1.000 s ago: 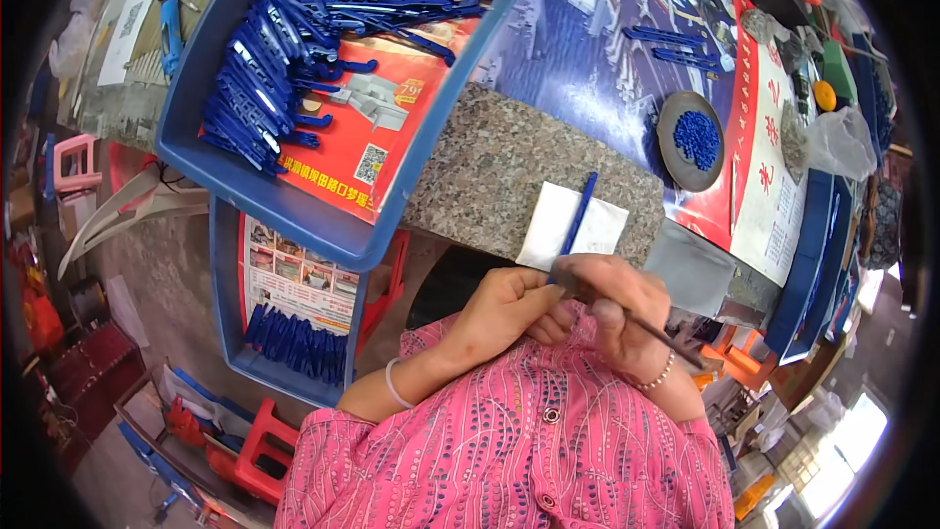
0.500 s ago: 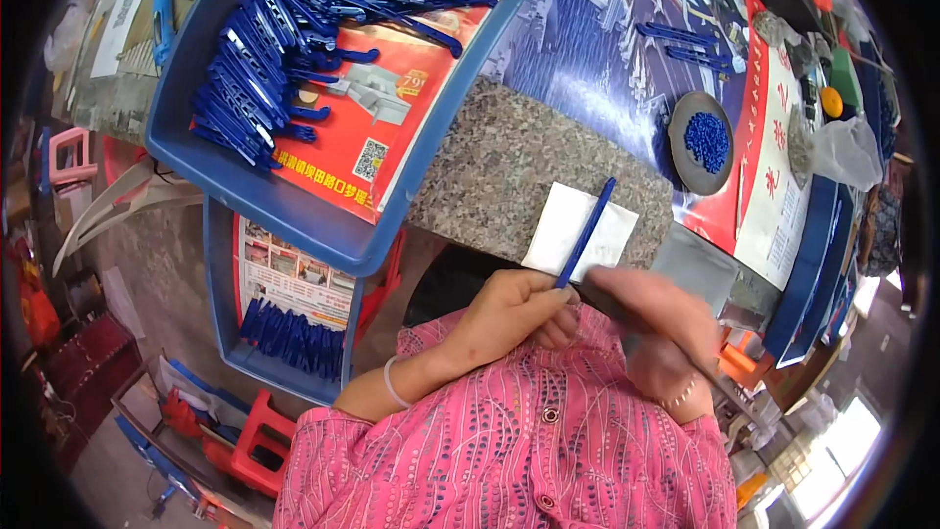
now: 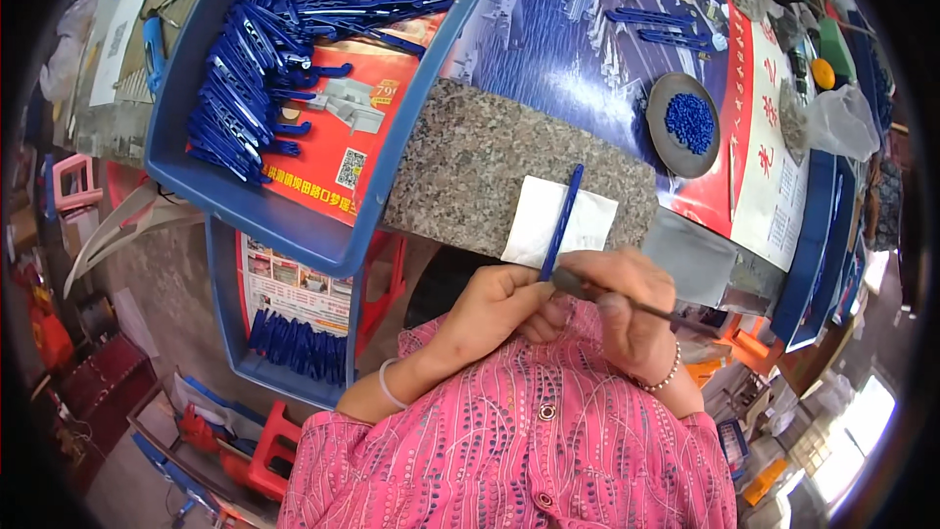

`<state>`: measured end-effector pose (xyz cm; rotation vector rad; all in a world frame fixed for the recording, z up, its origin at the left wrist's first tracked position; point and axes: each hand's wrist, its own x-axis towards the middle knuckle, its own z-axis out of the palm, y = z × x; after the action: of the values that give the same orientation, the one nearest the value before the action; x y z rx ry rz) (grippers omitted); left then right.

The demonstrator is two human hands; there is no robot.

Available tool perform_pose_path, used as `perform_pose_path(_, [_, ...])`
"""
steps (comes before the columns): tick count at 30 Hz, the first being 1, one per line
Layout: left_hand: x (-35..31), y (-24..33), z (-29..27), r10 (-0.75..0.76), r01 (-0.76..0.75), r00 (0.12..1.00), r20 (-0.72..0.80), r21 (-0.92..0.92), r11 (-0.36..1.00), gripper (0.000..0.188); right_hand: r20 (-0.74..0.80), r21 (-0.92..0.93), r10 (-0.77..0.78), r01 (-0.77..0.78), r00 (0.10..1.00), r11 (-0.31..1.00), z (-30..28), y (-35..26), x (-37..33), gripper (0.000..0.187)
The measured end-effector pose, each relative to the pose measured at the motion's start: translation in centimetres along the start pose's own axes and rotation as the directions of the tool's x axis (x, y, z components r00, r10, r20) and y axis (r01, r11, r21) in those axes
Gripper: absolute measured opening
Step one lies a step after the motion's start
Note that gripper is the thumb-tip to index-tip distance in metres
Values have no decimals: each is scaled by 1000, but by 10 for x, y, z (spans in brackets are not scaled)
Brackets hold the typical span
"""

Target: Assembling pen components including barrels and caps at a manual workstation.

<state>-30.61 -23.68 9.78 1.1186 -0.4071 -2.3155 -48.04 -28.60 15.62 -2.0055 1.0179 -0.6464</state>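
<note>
Left hand [image 3: 499, 309] pinches the near end of a blue strip [image 3: 563, 218]; right hand [image 3: 627, 299] grips a dark tool [image 3: 568, 281], head at that end. Strip's long axis points away, slightly right, over white pad [image 3: 593, 223] near the front edge of stone slab [image 3: 460, 162]. Right hand has moved closer since the previous frame.

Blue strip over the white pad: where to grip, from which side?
Probably pinch the slim blue strip at its far tip, from the far side: it points away from the person, tip beyond the white pad, while the left hand holds the near end, beside the right hand.
</note>
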Motion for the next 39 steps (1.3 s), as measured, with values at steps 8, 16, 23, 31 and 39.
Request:
perform_pose_path(8, [-1, 3, 1, 0, 0, 1000, -1, 62, 998, 25, -195, 362, 379, -293, 904, 885, 2, -12, -24, 19])
perform_pose_path(16, [-13, 3, 18, 207, -165, 973, -102, 322, 932, 19, 50, 271, 573, -563, 818, 780, 10, -1, -26, 25])
perform_pose_path(23, [-19, 7, 22, 633, -407, 773, 44, 800, 441, 17, 198, 601, 577, -563, 792, 568, 14, 2, -25, 28])
perform_pose_path(31, [-17, 13, 31, 685, -442, 716, 136, 848, 294, 17, 103, 626, 562, -493, 821, 604, 14, 6, -29, 23])
perform_pose_path(39, [-16, 18, 35, 759, -409, 564, 325, 908, -85, 17, 154, 699, 575, -500, 803, 511, 4, 2, -28, 24])
